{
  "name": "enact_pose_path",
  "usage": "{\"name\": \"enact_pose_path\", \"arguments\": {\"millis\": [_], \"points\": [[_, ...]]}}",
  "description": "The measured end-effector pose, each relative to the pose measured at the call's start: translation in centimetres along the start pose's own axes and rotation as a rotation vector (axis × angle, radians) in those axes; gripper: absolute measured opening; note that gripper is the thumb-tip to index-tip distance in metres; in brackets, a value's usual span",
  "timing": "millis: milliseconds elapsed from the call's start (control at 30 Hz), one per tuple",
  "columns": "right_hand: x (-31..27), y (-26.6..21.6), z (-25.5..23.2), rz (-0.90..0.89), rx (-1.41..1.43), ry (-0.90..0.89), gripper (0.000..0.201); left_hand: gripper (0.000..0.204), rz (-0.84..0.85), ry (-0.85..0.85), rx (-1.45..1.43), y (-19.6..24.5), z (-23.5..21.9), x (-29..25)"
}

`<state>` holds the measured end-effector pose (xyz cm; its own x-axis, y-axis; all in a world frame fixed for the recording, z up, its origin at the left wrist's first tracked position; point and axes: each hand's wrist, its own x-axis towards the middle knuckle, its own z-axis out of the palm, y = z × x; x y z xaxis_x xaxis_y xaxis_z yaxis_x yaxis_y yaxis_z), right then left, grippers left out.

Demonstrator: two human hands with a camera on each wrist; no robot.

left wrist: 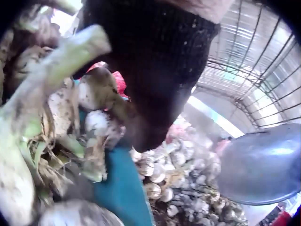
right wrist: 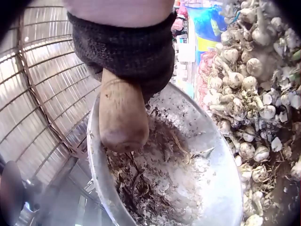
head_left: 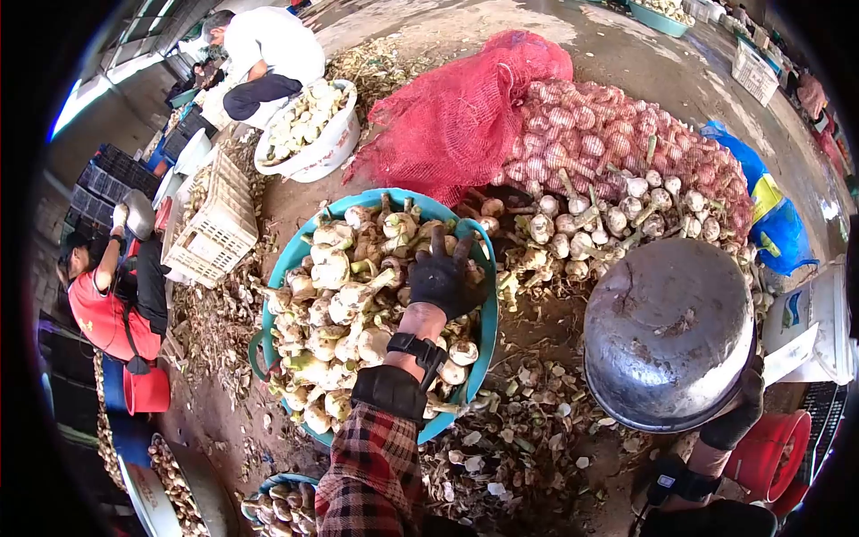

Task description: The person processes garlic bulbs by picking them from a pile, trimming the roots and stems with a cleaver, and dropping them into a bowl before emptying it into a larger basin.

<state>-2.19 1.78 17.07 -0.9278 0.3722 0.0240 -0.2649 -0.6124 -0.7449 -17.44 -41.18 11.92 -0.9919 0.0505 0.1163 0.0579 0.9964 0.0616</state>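
A round teal tub [head_left: 490, 345] full of garlic bulbs [head_left: 331, 309] stands in the middle of the head view. My left hand [head_left: 445, 279], in a dark glove, rests on the bulbs inside its right rim, fingers spread and extended. At the right, my gloved right hand [head_left: 737, 413] grips the edge of a tilted metal basin [head_left: 676, 327], whose underside faces the head camera. The same hand has its fingers round a wooden handle [right wrist: 123, 115]. A pale flat blade [head_left: 792, 355] projects beside that hand in the head view. Dry scraps [right wrist: 155, 179] cling inside the basin.
Beyond the tub lies a red mesh sack [head_left: 465, 107] with garlic spilling out. Garlic peelings [head_left: 510, 438] litter the floor. A white bucket [head_left: 810, 322] and red bucket [head_left: 769, 456] stand at right. Two people [head_left: 273, 49] work at left, near a crate [head_left: 210, 224].
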Motion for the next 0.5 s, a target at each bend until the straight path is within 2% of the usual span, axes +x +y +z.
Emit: {"name": "enact_pose_path", "arguments": {"millis": [33,67,133,167,200,233,267,300,333,400,433,500], "points": [[0.0,-0.1,-1.1,-0.002,-0.007,0.025,0.042,0.076,0.017,-0.027,-0.001,0.4,-0.7,-0.5],[0.0,-0.1,-1.2,-0.004,-0.015,0.051,0.043,0.066,0.061,-0.042,0.047,1.4,-2.4,-1.4],[0.3,0.2,-1.7,-0.013,-0.036,0.056,0.043,0.054,0.239,0.108,0.074,1.0,-4.4,-3.2],[0.3,0.0,-2.6,0.004,-0.024,0.045,0.044,0.048,0.252,0.257,0.103,-0.3,-4.6,-3.7],[0.0,0.0,-3.3,0.02,-0.014,0.038,0.046,0.051,0.134,0.3,0.161,-1.9,-5.2,-4.3],[-0.2,0.0,-3.5,0.026,-0.021,0.046,0.046,0.058,0.066,0.448,0.255,-4.3,-5.1,-4.6],[-0.1,0.1,-3.7,0.012,-0.039,0.097,0.046,0.069,-0.07,0.366,0.355,-5.9,-6.3,-4.8],[-0.1,0.1,-3.9,-0.006,-0.055,0.147,0.046,0.069,-0.17,0.226,0.286,-9.0,-5.3,-4.7],[-0.3,0.1,-3.7,-0.005,-0.06,0.15,0.046,0.059,-0.235,0.144,-0.038,-9.9,-5.7,-4.7],[-0.6,0.2,-3.1,0.07,-0.018,0.002,0.045,0.042,-0.176,0.197,0.003,-10.0,-5.3,-5.4],[-1.1,0.6,-2.6,0.024,-0.043,0.135,0.044,0.039,-0.167,0.233,-0.044,-9.7,-4.9,-6.0],[-1.8,0.6,-2.1,0.043,-0.039,0.104,0.044,0.033,-0.122,0.32,-0.067,-8.9,-3.7,-7.5]]}}
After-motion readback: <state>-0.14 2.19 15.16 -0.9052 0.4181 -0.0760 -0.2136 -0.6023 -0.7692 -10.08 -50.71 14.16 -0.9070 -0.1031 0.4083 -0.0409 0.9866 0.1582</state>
